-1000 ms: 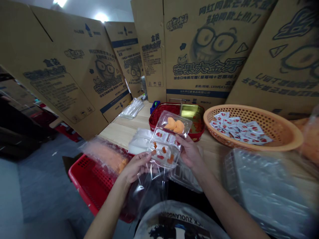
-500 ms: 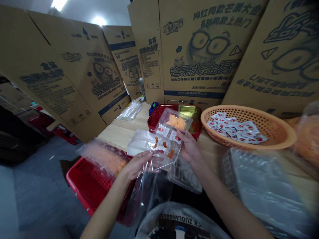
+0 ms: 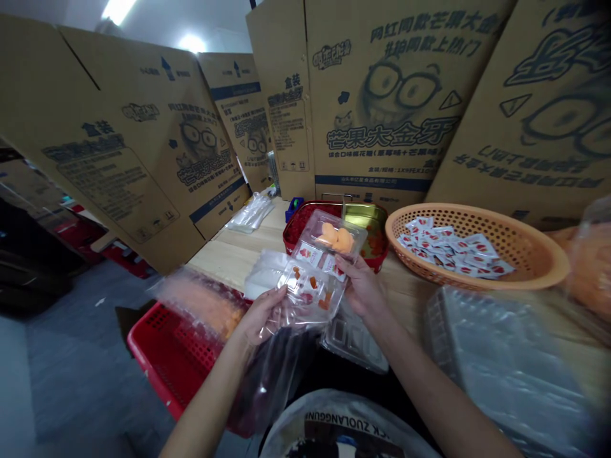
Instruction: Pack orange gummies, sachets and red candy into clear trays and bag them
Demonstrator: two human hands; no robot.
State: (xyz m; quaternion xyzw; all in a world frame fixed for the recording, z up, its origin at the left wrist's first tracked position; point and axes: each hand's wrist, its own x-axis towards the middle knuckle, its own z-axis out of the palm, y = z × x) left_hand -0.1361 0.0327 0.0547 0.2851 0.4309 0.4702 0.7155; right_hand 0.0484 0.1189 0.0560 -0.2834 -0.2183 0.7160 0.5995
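A clear plastic tray [image 3: 319, 267] with orange candy pieces at its far end, small red-and-white sachets in the middle and red-orange gummies near me is held over the table edge. My right hand [image 3: 361, 287] grips the tray's right side, fingers closed on it. My left hand [image 3: 260, 313] pinches the mouth of a clear plastic bag [image 3: 281, 362] against the tray's near end; the bag hangs down toward my lap.
An orange woven basket [image 3: 525, 261] holds several sachets at right. A red tin [image 3: 305, 222] stands behind the tray. A red crate [image 3: 167, 356] with bagged orange goods sits low left. Stacked clear trays [image 3: 506, 362] lie at right. Tall cardboard cartons [image 3: 382, 95] wall the wooden table [image 3: 229, 251].
The bag's mouth has come up around the tray's near end, and my left hand has shifted slightly right along it. My right hand keeps its grip.
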